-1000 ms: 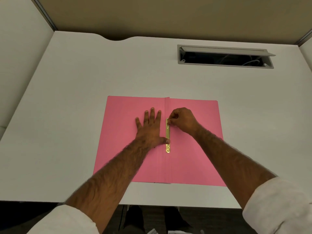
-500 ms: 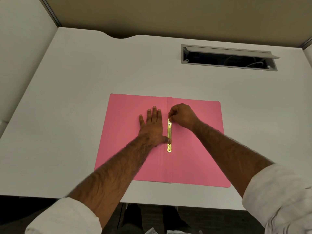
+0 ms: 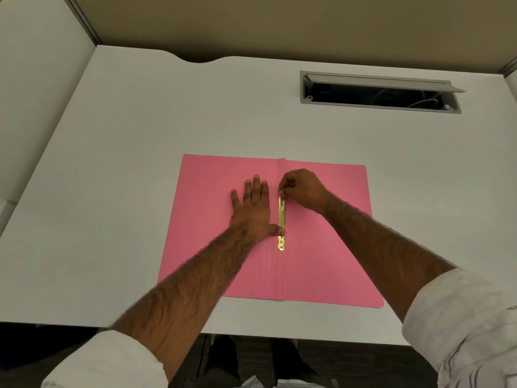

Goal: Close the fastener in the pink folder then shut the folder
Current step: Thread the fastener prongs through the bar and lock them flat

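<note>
Head view: the pink folder (image 3: 321,247) lies open near the desk's (image 3: 140,163) front edge, bare desk all around. The left hand (image 3: 251,214) presses flat, thumb on the brass fastener (image 3: 281,219); the right hand (image 3: 302,189) pinches its far end.

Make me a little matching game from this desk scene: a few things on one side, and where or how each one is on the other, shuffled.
Things:
1. pink folder
2. brass fastener
3. left hand
4. right hand

States:
A. pinching the fastener's far end
B. lying open on the desk
C. palm down on the left flap
D. running along the centre fold

Pairs: 1-B, 2-D, 3-C, 4-A
</note>
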`<action>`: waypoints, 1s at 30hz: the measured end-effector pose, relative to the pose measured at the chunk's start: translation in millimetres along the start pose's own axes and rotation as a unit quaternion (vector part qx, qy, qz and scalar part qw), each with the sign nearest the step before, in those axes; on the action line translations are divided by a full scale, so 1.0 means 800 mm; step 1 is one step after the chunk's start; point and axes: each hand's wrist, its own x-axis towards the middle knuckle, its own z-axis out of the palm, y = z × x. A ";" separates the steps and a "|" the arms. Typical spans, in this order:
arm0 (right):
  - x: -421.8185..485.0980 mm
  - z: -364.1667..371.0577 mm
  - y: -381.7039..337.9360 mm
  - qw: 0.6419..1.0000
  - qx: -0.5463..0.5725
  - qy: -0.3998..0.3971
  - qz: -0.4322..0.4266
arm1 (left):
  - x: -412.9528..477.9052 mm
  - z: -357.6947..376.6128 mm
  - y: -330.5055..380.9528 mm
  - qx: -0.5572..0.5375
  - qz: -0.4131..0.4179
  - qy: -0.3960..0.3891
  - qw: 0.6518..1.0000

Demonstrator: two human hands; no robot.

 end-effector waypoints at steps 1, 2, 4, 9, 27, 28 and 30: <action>-0.001 -0.003 0.002 1.000 0.003 -0.004 -0.006 | -0.001 0.001 0.000 -0.008 0.005 0.007 1.000; -0.003 -0.005 0.003 1.000 0.000 -0.009 -0.012 | -0.002 0.002 -0.001 -0.017 0.010 0.013 1.000; -0.004 -0.009 0.004 1.000 -0.007 -0.023 -0.019 | -0.003 0.004 -0.001 -0.032 0.019 0.026 0.999; 0.000 -0.013 0.002 0.998 -0.049 -0.037 -0.021 | -0.005 0.007 -0.002 -0.044 0.030 0.038 0.998; -0.001 -0.008 0.003 0.990 -0.123 -0.021 -0.071 | -0.010 0.012 -0.001 -0.039 0.041 0.039 0.998; -0.001 -0.009 0.002 0.989 -0.125 -0.023 -0.071 | -0.010 0.011 -0.001 -0.040 0.042 0.038 0.998; 0.000 -0.008 0.000 0.988 -0.136 -0.021 -0.075 | -0.011 0.011 -0.001 -0.041 0.041 0.037 0.998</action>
